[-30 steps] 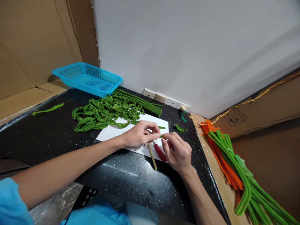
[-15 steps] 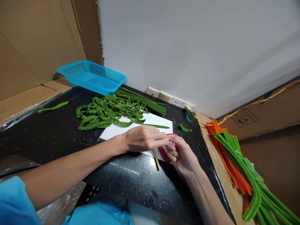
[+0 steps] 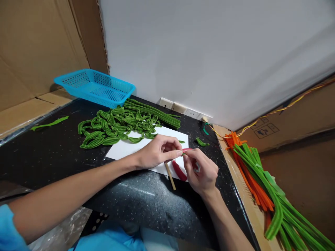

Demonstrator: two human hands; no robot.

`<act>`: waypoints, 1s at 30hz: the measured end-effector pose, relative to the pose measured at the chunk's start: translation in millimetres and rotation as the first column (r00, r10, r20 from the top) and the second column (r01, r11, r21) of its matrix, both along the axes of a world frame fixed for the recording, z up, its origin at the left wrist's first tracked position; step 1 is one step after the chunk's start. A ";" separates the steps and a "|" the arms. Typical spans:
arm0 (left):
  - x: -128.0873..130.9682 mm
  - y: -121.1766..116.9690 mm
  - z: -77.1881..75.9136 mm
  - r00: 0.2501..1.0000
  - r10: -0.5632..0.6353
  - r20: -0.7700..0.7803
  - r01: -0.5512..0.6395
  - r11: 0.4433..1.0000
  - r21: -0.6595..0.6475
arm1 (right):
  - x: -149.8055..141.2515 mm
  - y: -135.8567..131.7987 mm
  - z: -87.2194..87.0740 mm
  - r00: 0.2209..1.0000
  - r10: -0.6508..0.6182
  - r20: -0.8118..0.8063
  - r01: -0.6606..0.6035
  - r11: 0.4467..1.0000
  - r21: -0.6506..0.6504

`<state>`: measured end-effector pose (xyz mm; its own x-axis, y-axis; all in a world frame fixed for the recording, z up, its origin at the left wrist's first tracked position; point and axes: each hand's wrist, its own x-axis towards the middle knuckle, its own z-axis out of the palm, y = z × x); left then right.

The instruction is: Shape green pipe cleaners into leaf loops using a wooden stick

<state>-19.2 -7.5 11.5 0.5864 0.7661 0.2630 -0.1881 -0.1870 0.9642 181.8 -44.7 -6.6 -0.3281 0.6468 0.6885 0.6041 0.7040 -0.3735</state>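
Observation:
Over a white sheet of paper (image 3: 123,150), my left hand (image 3: 159,151) and my right hand (image 3: 201,170) meet with thumbs and fingertips pinched together. Between them shows a tiny bit of green pipe cleaner (image 3: 183,153), mostly hidden by the fingers. Beneath the hands lies a tool with curved red handles (image 3: 179,170); its working end is covered. A thin wooden stick (image 3: 170,177) rests beside it, overhanging the paper's near edge. Leaf-shaped loops of green pipe cleaner (image 3: 115,123) are heaped at the paper's far left, with a bundle of straight green pipe cleaners (image 3: 154,113) behind.
A blue perforated basket (image 3: 96,87) stands at the back left. One green loop (image 3: 202,142) lies right of the paper, near wall sockets (image 3: 179,108) and a plugged-in cable. Orange strips (image 3: 251,177) and bright green strips (image 3: 272,195) lie on cardboard at the right.
My left hand has turned so its thumb and finger show, and my right hand has rolled over with its back upward. A green bit now shows at the fingertips. The view has shifted slightly.

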 end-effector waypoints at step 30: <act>9.4 6.6 -20.2 0.997 0.046 -0.055 -0.061 0.947 -0.317 | -1.4 9.3 -12.7 0.999 -0.046 0.016 0.048 0.977 -0.206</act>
